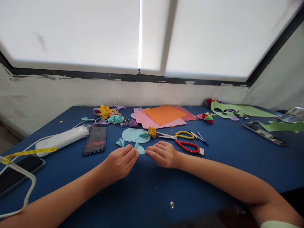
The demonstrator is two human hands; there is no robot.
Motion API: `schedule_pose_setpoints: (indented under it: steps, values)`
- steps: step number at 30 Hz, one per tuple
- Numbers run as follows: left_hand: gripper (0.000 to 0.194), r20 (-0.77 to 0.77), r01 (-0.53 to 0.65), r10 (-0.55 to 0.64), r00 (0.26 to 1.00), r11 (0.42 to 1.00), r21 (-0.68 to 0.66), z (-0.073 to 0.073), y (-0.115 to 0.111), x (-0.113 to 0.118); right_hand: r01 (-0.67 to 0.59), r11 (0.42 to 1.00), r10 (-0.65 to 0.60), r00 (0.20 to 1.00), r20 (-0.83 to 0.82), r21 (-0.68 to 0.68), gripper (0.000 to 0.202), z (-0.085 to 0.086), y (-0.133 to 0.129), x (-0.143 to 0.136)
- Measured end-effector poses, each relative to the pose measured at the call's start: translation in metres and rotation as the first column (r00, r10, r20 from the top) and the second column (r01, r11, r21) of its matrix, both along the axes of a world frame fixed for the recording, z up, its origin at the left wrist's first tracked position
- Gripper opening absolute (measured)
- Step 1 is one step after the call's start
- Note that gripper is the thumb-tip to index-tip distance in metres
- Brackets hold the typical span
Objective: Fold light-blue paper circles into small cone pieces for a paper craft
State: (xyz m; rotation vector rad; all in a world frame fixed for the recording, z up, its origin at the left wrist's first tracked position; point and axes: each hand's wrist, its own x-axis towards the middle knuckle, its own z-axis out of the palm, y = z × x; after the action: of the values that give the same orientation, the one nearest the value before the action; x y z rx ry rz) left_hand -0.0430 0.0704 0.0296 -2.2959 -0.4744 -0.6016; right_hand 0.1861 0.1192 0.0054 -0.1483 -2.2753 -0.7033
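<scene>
My left hand (123,161) is closed, its fingers pinching the left side of a small folded light-blue paper piece (140,149). At the piece's right edge, my right hand (163,154) has its fingers pressed together on the same paper. Just beyond lie light-blue paper circles (129,134) with a small folded blue piece (143,135) on them. Another folded blue piece (120,142) sits above my left hand. A folded yellow piece (152,132) rests near the tips of the scissors (187,146), which have one yellow and one red handle.
Orange and pink paper sheets (163,114) lie toward the wall. Phones (95,139) and a white power strip (63,139) are at left. Green paper (258,111), another phone (264,133) and tweezers (200,136) are at right on the blue table (225,152).
</scene>
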Motion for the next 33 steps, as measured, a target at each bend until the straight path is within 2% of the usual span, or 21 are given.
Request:
schedule_pose_setpoints:
  steps: [7,14,22,33]
  values:
    - [0.009,0.015,-0.006,0.007,1.0,0.997,-0.076,-0.004,0.001,0.001,0.009,1.0,-0.009,1.0,0.004,0.013,0.015,0.001,-0.002,0.0]
    - [0.007,0.036,-0.002,0.005,0.999,0.996,-0.092,-0.002,-0.004,0.008,0.007,0.991,-0.02,0.995,0.096,0.133,0.016,0.008,-0.011,0.0]
    - [0.008,0.055,-0.022,0.027,0.998,0.996,-0.085,0.002,-0.004,0.012,0.069,0.992,-0.072,0.997,0.03,0.108,0.007,0.004,-0.01,-0.003]
    - [0.013,-0.003,-0.053,0.052,0.999,0.995,-0.09,-0.006,0.0,0.007,0.064,0.993,-0.067,0.997,0.033,0.096,0.008,0.007,-0.01,-0.003]
